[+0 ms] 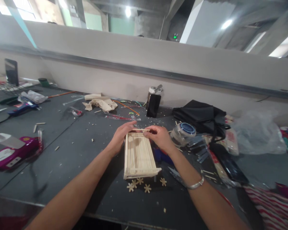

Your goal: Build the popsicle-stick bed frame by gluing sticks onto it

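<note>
A pale structure built of thin wooden sticks (140, 153) lies on the dark table in front of me. At its far left corner is my left hand (121, 135), its fingers closed around the far end. My right hand (159, 135) is at the far right corner, with thumb and fingers pinched on a thin stick (141, 130) along the far edge. Several small star-shaped stick pieces (147, 188) lie by the near edge of the structure. Under my right forearm a blue tool (162, 156) is partly hidden.
A jar with a blue lid (187, 128), a black bag (199, 113) and a phone (229, 164) are on the right. Farther back a phone (154, 105) leans upright. A magenta tool (14, 153) lies left. Scraps dot the table (74, 169).
</note>
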`<action>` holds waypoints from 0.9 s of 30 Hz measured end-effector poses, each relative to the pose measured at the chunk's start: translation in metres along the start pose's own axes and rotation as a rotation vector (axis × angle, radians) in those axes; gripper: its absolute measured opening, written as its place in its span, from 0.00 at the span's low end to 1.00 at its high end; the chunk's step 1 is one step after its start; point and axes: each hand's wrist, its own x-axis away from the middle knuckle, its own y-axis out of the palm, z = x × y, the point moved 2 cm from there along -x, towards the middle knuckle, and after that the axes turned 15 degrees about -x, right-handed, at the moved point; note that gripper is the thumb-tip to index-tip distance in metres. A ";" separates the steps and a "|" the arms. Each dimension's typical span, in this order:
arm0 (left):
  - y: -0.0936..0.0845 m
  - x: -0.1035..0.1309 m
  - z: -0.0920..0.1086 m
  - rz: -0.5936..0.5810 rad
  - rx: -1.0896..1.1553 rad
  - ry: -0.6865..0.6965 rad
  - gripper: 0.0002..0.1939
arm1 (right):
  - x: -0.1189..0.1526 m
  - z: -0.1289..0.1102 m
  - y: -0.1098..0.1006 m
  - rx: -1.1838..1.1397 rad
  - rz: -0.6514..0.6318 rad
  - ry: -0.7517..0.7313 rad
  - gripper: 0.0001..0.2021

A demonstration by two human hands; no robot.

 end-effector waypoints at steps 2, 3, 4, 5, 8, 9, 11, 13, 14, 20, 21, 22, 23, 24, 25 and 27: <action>0.000 -0.001 -0.001 -0.001 0.002 -0.006 0.22 | 0.000 -0.001 0.000 0.003 -0.001 -0.004 0.09; 0.000 -0.001 -0.001 0.001 -0.004 -0.007 0.22 | 0.000 -0.001 -0.001 0.004 -0.001 -0.005 0.09; 0.000 -0.001 -0.001 0.002 -0.012 -0.006 0.22 | 0.000 -0.001 -0.001 0.004 -0.002 -0.006 0.09; 0.000 -0.001 0.000 0.006 -0.019 -0.005 0.22 | 0.000 -0.001 -0.001 0.003 -0.002 -0.004 0.08; 0.001 0.000 0.001 0.017 -0.013 -0.012 0.22 | 0.000 0.001 -0.001 -0.005 -0.007 0.006 0.09; 0.001 0.001 0.002 0.019 -0.005 -0.017 0.22 | 0.000 0.001 0.000 -0.010 -0.008 0.009 0.09; 0.001 0.001 0.002 0.019 0.005 -0.024 0.22 | 0.000 0.002 0.000 -0.020 -0.008 0.013 0.10; 0.001 0.001 0.001 0.019 0.002 -0.024 0.22 | 0.000 0.002 0.000 -0.028 -0.006 0.017 0.10; 0.001 0.001 0.001 0.020 0.000 -0.021 0.22 | 0.000 0.002 -0.001 -0.032 -0.006 0.019 0.10; 0.001 0.001 0.000 0.010 0.027 -0.019 0.21 | 0.002 -0.003 -0.003 -0.033 -0.022 0.025 0.14; 0.001 0.001 0.000 0.012 0.031 -0.022 0.21 | 0.003 -0.004 -0.003 -0.030 -0.023 0.024 0.14; 0.001 0.001 0.000 0.013 0.031 -0.022 0.21 | 0.003 -0.004 -0.003 -0.028 -0.022 0.022 0.14; 0.001 0.001 0.000 0.014 0.027 -0.021 0.21 | 0.003 -0.004 -0.003 -0.029 -0.021 0.020 0.13; 0.001 0.001 0.000 0.013 0.021 -0.017 0.21 | 0.003 -0.004 -0.003 -0.030 -0.019 0.018 0.12; 0.001 0.001 0.000 0.012 0.017 -0.013 0.21 | 0.003 -0.004 -0.003 -0.033 -0.015 0.017 0.11; 0.001 0.001 -0.001 0.015 0.016 -0.009 0.20 | 0.004 -0.004 -0.003 -0.037 -0.007 0.018 0.11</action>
